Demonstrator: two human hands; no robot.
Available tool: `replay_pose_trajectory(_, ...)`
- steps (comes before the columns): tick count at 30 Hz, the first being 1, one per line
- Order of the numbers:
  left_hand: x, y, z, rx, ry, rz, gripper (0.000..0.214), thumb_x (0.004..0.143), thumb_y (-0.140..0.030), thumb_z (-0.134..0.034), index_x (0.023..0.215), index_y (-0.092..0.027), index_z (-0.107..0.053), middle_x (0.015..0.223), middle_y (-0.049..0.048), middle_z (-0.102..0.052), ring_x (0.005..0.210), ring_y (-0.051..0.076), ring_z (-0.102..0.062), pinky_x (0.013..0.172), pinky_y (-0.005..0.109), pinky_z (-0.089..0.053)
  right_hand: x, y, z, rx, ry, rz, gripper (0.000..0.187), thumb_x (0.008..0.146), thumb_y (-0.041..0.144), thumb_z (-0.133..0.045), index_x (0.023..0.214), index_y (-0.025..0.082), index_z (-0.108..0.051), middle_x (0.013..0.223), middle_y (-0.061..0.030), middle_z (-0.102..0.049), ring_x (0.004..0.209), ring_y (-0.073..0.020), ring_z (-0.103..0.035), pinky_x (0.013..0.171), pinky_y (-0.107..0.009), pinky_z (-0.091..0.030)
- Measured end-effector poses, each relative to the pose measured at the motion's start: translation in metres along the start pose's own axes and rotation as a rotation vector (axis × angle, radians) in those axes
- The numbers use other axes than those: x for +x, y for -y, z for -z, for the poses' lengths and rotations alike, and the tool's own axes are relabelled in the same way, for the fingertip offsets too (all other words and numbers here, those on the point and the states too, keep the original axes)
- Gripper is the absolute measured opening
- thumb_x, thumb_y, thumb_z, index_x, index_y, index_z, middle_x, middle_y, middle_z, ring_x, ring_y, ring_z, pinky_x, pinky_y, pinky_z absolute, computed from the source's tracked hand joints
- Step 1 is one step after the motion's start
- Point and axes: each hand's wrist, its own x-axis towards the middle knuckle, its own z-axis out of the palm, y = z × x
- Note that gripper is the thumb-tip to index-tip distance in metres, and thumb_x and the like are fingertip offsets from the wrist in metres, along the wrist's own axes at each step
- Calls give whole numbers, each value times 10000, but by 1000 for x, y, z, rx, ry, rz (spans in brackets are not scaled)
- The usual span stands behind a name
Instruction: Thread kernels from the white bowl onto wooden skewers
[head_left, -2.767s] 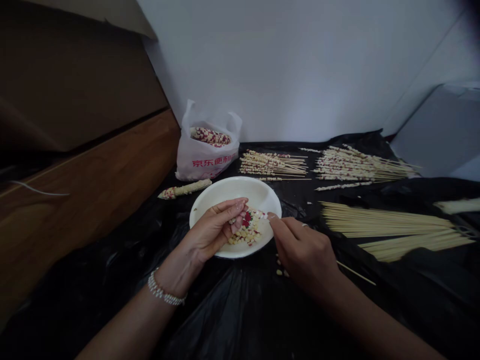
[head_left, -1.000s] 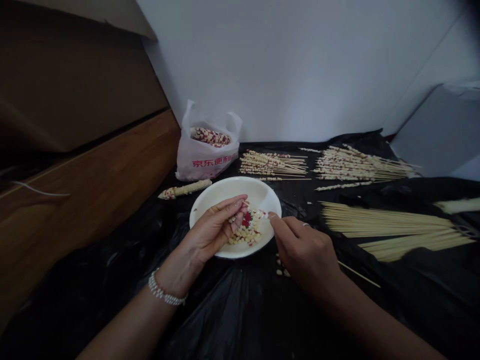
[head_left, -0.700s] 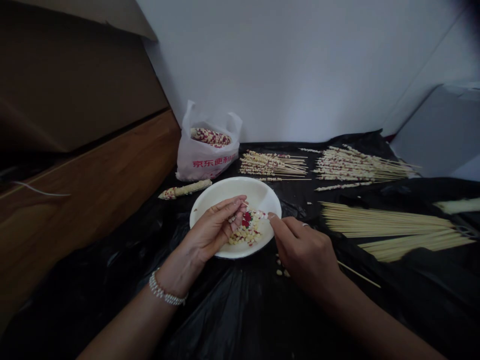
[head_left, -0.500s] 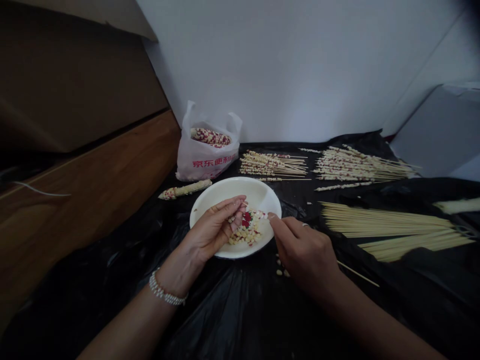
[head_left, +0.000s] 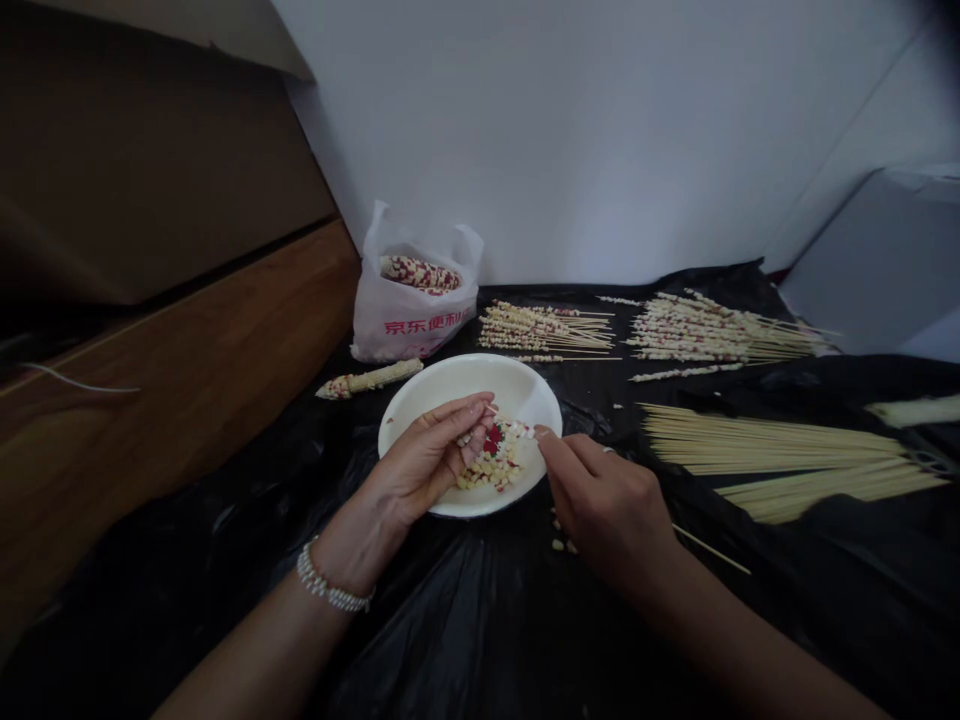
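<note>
- Two hands work over the white bowl (head_left: 400,408), which stands on a black plastic sheet (head_left: 442,620) in the middle of the scene.
- The right hand (head_left: 609,492) grips the skewer (head_left: 712,550): its bare end juts out to the near right, while the other end points left over the bowl, with several kernels strung on it.
- The left hand (head_left: 431,452) is pinched at the skewer's tip, its curled fingers closed around some held kernels (head_left: 464,438); whether one sits between the very fingertips is too small to tell.
- The step in hand looks to be threading kernels onto the skewer, which seems only partly filled.
- The next move calls, I judge, for a steady right grip and a kernel squared to the point, with the left fingertips clear of it.
- Loose kernels (head_left: 491,472) lie in the bowl's near half, ready to hand.
- Bare skewers (head_left: 772,445) lie to the right; two bundles of filled skewers (head_left: 709,335) lie farther off.
- At far left, a plastic bag (head_left: 412,325) holds corn, with a partly stripped cob (head_left: 375,379) just beside it.
</note>
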Motion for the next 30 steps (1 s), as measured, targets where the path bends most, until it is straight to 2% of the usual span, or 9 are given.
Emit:
replay_pose_trajectory(18, -4, -1, 0, 96, 66, 52, 136, 782, -22, -645, 865, -77, -738, 732, 54, -704, 630, 71, -631, 611, 133, -523, -1, 4, 1, -4, -24, 5, 253, 883, 120, -518, 1101, 117, -646, 742, -20, -648, 573, -108, -528, 529, -271, -316)
replay_pose_trajectory(27, -6, 5, -1, 252, 96, 44, 95, 728, -93, -733, 820, -107, -748, 722, 31, -706, 628, 57, -602, 657, 147, -492, -2, 8, 0, 6, -19, 7, 259, 898, 127, -496, 1110, 121, -643, 735, -17, -648, 543, -105, -508, 518, -274, -294)
replay_pose_trajectory(30, -6, 6, -2, 225, 101, 38, 127, 745, -104, -719, 869, -104, -742, 762, 42, -713, 669, 67, -623, 712, 160, -503, -1, 6, 0, -2, -12, 7, 261, 899, 134, -493, 1109, 125, -647, 745, -19, -653, 547, -104, -515, 521, -269, -306)
